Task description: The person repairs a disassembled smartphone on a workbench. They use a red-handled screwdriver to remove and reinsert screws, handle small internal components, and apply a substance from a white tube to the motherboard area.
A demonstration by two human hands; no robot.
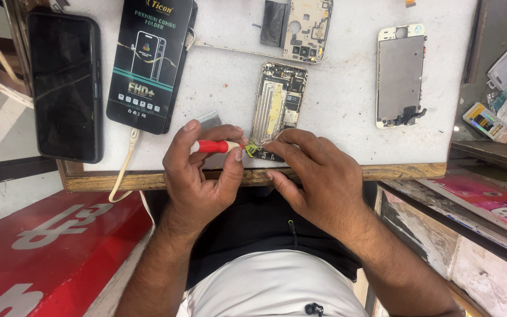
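On the white worktop (347,111), both hands work an opened phone (278,105).

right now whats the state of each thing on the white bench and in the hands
left hand: gripping the red-handled screwdriver, tip at the phone's lower end
right hand: fingers pressing on the opened phone body
opened phone body: back down, insides exposed
detached screen panel: face down, apart
black smartphone: screen dark
black product box: closed, lying flat
second phone frame: stripped open
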